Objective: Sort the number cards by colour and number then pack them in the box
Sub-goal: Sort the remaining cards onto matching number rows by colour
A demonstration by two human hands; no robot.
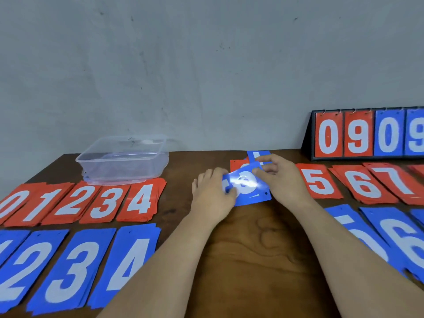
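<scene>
Grip: the left hand (pixel 213 191) pinches the left end of the blue card (pixel 249 188), with the thumb on top. The right hand (pixel 281 177) pinches its far right edge. Both hands are closed on this one card.
Card place: the card is in the middle of the table (pixel 241 249), turned sideways and a bit crooked. It lies over a red card (pixel 237 165), and a second blue card (pixel 259 154) peeks out just behind.
Number: a white shine covers it, so it cannot be read for sure.
Sorted red: the left red piles (pixel 80 203) show 0 to 4. The right red piles (pixel 358 184) show 5, 6 and 7.
Sorted blue: the left blue piles (pixel 68 267) are in the near row, up to 4. The right blue piles (pixel 390 237) show 5 and 6.
Box: the clear box (pixel 124 157) is far and left, just behind the red 2 and 3. No cards show inside it.
Score stand: the score stand (pixel 367 134) is far right and shows 0 9 0 9.
How it feels: the card is likely thin, light and a bit bendy. It looks shiny, so it may slip.
Best hold: pinch the short ends, thumb on top and fingers under, and do not fold it.
Job so far: only a few loose cards seem left, and packing is not begun.
</scene>
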